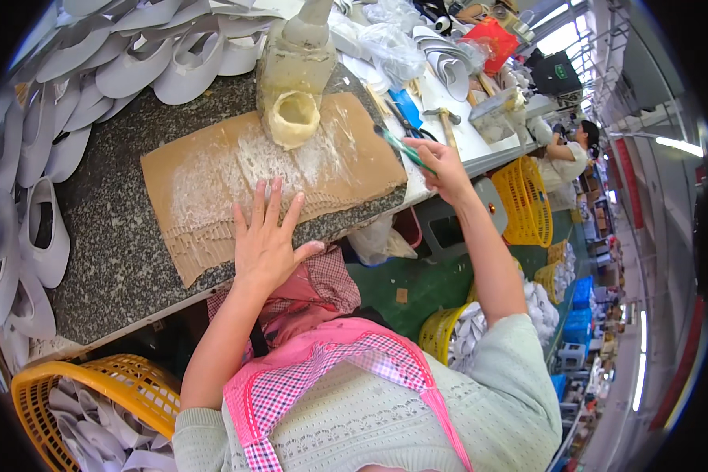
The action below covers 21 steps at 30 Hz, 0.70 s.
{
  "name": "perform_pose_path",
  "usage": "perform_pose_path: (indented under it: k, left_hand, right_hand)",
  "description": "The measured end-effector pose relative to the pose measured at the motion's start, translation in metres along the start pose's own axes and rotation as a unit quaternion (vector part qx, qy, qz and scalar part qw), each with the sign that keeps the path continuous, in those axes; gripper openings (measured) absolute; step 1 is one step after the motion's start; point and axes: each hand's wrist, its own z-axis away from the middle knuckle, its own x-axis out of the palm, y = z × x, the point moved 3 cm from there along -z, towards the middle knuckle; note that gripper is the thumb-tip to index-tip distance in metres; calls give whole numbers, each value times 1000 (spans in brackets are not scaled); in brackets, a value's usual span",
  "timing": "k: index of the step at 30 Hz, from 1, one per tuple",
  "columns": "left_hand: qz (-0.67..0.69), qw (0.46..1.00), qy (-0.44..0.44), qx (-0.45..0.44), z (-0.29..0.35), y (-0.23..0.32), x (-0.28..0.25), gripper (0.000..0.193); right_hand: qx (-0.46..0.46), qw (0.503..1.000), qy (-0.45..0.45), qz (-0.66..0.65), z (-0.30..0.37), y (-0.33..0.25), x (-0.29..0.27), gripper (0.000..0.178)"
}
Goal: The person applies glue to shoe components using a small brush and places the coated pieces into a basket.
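Seemingly readying stage: right hand (447, 171), fingers closed round green-handled tool (403, 146), right of frame centre; left hand (266, 245), fingers spread over cardboard (204, 169), mid-frame; next move likely needs cardboard steadied

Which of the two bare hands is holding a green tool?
The right hand, closed on the green tool; the left hand is instead spread palm down over the brown cardboard, with no tool.

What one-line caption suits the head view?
Left hand spread on smeared cardboard, right hand holding a green-handled tool, white shoe uppers on the speckled bench.
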Motion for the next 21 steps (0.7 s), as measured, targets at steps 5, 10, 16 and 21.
perform_pose_path:
  k: [5,10,16,21]
  left_hand:
    - [13,1000,0,-8,-1,3,-3,72]
    - [11,999,-33,-9,-3,3,-4,73]
    - [15,999,-36,-14,-6,1,-4,71]
    - [23,999,-34,-18,-9,4,-4,70]
  right_hand:
    - [69,923,-127,-358,-45,12,33,24]
    - [46,989,-46,-130,-97,25,29,19]
    - [-70,876,161,449,-124,24,53,27]
    - [-69,866,117,482,-75,37,51,26]
